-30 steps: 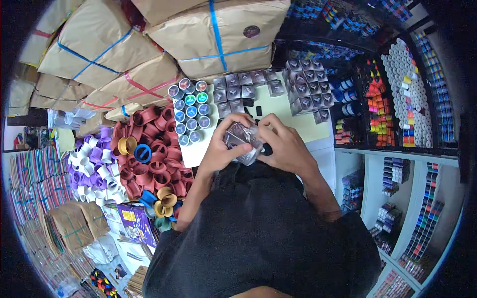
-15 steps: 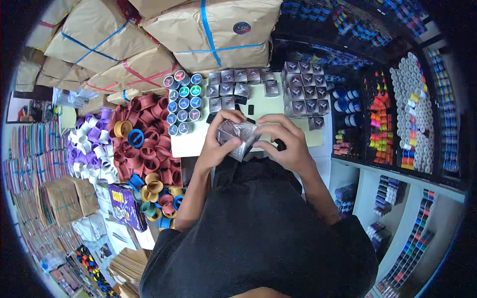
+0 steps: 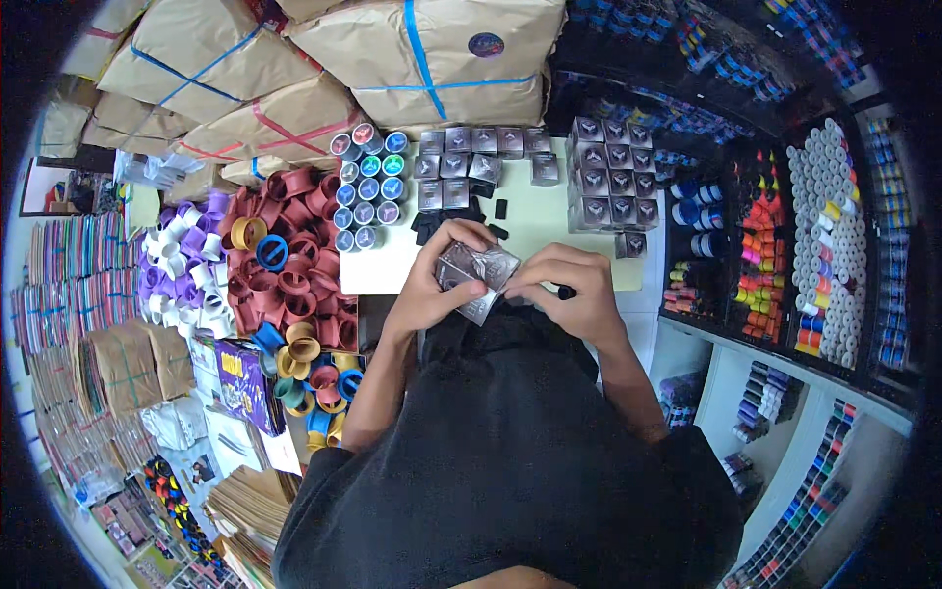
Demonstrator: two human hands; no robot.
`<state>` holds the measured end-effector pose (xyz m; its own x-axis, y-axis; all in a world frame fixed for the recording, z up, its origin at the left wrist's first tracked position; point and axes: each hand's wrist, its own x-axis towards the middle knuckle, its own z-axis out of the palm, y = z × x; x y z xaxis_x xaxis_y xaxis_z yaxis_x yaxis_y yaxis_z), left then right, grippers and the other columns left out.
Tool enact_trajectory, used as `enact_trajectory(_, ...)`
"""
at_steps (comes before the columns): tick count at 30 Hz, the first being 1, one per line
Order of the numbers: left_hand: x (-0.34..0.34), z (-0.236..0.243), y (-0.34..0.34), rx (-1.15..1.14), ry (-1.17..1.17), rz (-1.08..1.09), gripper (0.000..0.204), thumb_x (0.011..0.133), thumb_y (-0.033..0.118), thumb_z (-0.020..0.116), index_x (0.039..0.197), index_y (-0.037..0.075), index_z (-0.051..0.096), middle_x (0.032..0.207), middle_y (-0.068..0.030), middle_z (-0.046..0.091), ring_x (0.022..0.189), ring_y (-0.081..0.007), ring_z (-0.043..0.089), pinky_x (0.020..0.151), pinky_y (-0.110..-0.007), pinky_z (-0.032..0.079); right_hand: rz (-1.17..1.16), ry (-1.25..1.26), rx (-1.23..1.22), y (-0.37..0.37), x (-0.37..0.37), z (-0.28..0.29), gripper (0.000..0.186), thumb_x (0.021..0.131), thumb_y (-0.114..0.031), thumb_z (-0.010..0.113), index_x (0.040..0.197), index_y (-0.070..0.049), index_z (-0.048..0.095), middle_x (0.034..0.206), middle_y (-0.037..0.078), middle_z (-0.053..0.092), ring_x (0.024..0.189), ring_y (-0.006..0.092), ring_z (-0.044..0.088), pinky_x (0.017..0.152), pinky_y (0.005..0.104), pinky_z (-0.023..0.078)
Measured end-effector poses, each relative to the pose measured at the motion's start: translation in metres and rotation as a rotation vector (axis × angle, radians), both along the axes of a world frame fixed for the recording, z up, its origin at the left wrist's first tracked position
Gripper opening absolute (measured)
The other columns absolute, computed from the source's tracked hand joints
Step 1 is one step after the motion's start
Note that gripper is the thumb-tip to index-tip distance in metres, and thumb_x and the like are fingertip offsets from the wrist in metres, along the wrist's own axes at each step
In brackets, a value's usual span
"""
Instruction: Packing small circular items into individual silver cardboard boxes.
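Left hand (image 3: pixel 422 294) clamps grey box (image 3: pixel 476 280) at near edge of surface (image 3: pixel 540 211); right hand (image 3: pixel 581 287), fingers curled around black piece (image 3: pixel 565 293), meets box's side. Apparently working box's end; calls for steady left hold.

The heap of dark-red rings (image 3: pixel 265 294) serves as reference. One blue ring (image 3: pixel 260 253) and one gold ring (image 3: pixel 235 234) lie on top of it. Directly left of the heap, and adjoining it, is a pile of white and purple rings (image 3: pixel 182 260). Behind the heap are stacked paper parcels (image 3: pixel 378 54), several strapped in blue, one in red. In front of it are mixed coloured rings (image 3: pixel 302 344) and a purple packet (image 3: pixel 245 383). Well left of the heap stand rows of thin coloured packets (image 3: pixel 83 265). Far right of it, a dark rack (image 3: pixel 731 294) carries white spools (image 3: pixel 829 226) and orange spools (image 3: pixel 763 236).
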<state>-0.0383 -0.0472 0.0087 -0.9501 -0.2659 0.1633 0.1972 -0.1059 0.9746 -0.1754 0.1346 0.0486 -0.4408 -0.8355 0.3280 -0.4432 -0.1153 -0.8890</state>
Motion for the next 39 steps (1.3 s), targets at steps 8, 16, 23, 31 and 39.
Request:
enact_trajectory(8,-0.003,0.001,-0.002,-0.043,0.010,-0.082,0.051,0.075,0.025,0.090,0.110,0.004,0.059,0.119,-0.0131,0.057,0.113,-0.0223,0.057,0.099,-0.035,0.043,0.005,-0.028,0.077,0.013,0.006,0.000,0.013,0.072,-0.002,0.081,0.083,-0.008,0.076,0.079,0.005,0.068,0.072,0.0236,0.066,0.065,0.0342,0.050)
enact_trajectory(16,-0.004,-0.008,0.007,0.003,-0.003,-0.003,0.054,0.072,0.028,0.091,0.109,0.004,0.059,0.121,-0.0134,0.058,0.114,-0.0219,0.057,0.099,-0.035,0.044,-0.036,0.132,0.071,0.017,0.002,0.004,0.015,0.070,-0.004,0.081,0.081,-0.010,0.074,0.077,0.004,0.065,0.069,0.0245,0.061,0.065,0.0364,0.047)
enact_trajectory(23,0.002,-0.004,0.002,0.017,0.044,-0.092,0.056,0.069,0.024,0.094,0.109,0.003,0.060,0.122,-0.0148,0.058,0.114,-0.0237,0.058,0.100,-0.036,0.044,0.013,0.179,0.060,0.016,0.005,0.014,0.013,0.071,-0.001,0.084,0.076,-0.007,0.074,0.068,0.005,0.060,0.064,0.0220,0.057,0.057,0.0358,0.041)
enact_trajectory(31,0.007,-0.010,0.002,0.004,0.060,-0.064,0.056,0.070,0.026,0.093,0.109,0.003,0.061,0.121,-0.0148,0.059,0.114,-0.0235,0.058,0.100,-0.036,0.045,0.024,0.092,0.097,0.015,0.008,0.013,0.012,0.072,-0.001,0.083,0.081,-0.006,0.075,0.076,0.006,0.066,0.068,0.0219,0.063,0.060,0.0342,0.046)
enact_trajectory(39,0.009,-0.009,-0.003,0.096,0.010,-0.103,0.054,0.073,0.031,0.091,0.108,0.003,0.061,0.119,-0.0141,0.061,0.111,-0.0217,0.059,0.097,-0.034,0.045,0.089,-0.019,0.112,0.005,0.009,0.016,0.014,0.078,-0.004,0.080,0.090,-0.003,0.074,0.088,0.009,0.070,0.080,0.0247,0.069,0.072,0.0348,0.053)
